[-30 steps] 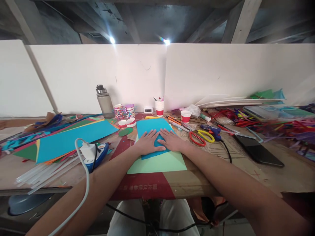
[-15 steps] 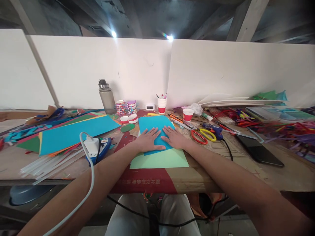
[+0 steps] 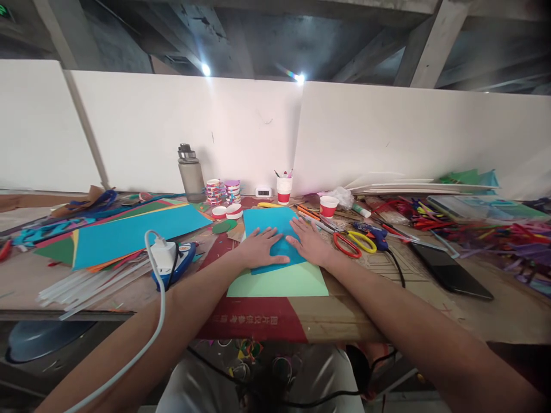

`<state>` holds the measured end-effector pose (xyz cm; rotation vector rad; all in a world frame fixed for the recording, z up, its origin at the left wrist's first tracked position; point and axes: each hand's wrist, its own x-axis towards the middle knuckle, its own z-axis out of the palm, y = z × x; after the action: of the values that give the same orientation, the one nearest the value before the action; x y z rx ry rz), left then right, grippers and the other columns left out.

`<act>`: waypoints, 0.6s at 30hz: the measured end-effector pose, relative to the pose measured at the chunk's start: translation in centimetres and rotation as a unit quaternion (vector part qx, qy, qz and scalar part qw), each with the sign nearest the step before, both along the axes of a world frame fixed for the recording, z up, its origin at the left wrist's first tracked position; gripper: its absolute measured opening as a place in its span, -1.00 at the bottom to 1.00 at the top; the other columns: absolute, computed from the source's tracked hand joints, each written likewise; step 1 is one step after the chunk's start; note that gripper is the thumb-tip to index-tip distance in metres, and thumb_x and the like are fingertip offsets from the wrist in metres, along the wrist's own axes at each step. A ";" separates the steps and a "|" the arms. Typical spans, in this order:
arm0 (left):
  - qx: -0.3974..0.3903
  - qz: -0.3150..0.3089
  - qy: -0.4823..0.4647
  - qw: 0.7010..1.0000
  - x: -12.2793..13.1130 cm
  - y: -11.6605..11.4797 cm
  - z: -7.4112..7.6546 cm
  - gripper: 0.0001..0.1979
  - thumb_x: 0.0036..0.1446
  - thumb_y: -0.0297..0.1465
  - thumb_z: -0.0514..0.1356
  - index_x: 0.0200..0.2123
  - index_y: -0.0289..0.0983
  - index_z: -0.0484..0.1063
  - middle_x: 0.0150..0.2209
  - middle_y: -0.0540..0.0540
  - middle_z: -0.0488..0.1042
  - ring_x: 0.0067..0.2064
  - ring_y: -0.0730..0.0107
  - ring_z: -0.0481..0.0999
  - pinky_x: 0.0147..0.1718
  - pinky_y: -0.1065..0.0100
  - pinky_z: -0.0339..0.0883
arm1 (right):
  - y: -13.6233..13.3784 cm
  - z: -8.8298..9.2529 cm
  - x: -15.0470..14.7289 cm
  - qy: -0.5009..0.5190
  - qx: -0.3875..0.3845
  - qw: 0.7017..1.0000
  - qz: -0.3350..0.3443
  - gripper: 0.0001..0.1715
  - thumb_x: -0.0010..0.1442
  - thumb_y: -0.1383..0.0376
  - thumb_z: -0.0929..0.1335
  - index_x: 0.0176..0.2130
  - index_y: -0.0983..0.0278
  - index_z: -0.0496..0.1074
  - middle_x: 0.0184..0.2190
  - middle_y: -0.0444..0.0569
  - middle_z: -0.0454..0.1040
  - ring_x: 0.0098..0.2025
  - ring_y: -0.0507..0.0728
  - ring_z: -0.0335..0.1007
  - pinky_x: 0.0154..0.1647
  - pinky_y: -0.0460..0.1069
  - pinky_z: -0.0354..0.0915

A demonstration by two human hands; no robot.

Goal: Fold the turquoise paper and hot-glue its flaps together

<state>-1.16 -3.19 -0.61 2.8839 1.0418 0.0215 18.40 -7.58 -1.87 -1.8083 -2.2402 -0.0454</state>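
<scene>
A blue sheet of paper (image 3: 271,218) lies at a slight angle on top of a light green sheet (image 3: 279,285), which rests on the cardboard-covered table. Flat on the left part of the blue sheet is my left hand (image 3: 260,248), fingers stretched out and thumb pointing right. My right hand (image 3: 309,242) lies spread over the right edge of the blue sheet, close beside the left. Neither hand grips anything. Just right of my right hand are scissors with red handles (image 3: 346,245) and a yellow-handled pair (image 3: 364,241).
Left are stacked coloured sheets (image 3: 138,232), clear glue sticks (image 3: 92,284) and a blue power strip (image 3: 185,261) with a white cable. Behind stand a bottle (image 3: 191,175), paper cups (image 3: 328,206) and a small clock (image 3: 263,192). A glue gun (image 3: 379,235) and phone (image 3: 450,269) lie right.
My right hand has shifted very slightly on the blue sheet, and its fingers are a little more apart from the left hand. The camera view has tilted slightly; the papers stay in place.
</scene>
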 end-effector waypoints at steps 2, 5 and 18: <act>0.023 0.004 -0.027 0.999 0.4 -0.3 -0.1 -0.15 0.17 0.19 -0.24 0.32 -0.25 0.07 0.37 -0.20 -0.05 0.39 0.14 -0.15 0.29 0.05 -0.34 | -0.1 0.1 -0.4 0.024 0.030 0.999 0.023 -0.16 0.34 -0.04 -0.07 0.36 0.45 -0.08 0.39 0.08 -0.21 0.42 0.20 -0.44 0.36 0.20 -0.37; 0.009 0.014 -0.020 1.000 1.0 -0.7 -0.3 -0.11 0.16 0.19 -0.22 0.36 -0.30 -0.05 0.38 -0.22 -0.12 0.39 0.11 -0.18 0.29 0.03 -0.32 | -0.1 -0.3 -0.8 0.030 -0.028 0.997 0.069 -0.12 0.33 -0.08 -0.09 0.37 0.44 -0.13 0.39 0.09 -0.20 0.41 0.20 -0.41 0.36 0.20 -0.28; -0.010 0.004 -0.002 1.000 0.9 -0.9 -0.4 -0.07 0.13 0.22 -0.23 0.38 -0.28 -0.16 0.39 -0.22 -0.19 0.40 0.11 -0.22 0.28 0.01 -0.36 | -0.2 -0.7 -0.2 0.009 -0.095 0.992 0.086 -0.09 0.30 -0.12 -0.07 0.38 0.40 -0.17 0.38 0.08 -0.16 0.41 0.21 -0.34 0.35 0.20 -0.24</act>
<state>-0.21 -4.10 -0.99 2.8616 1.0457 0.0163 18.24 -7.75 -2.62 -1.6862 -2.4500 0.2233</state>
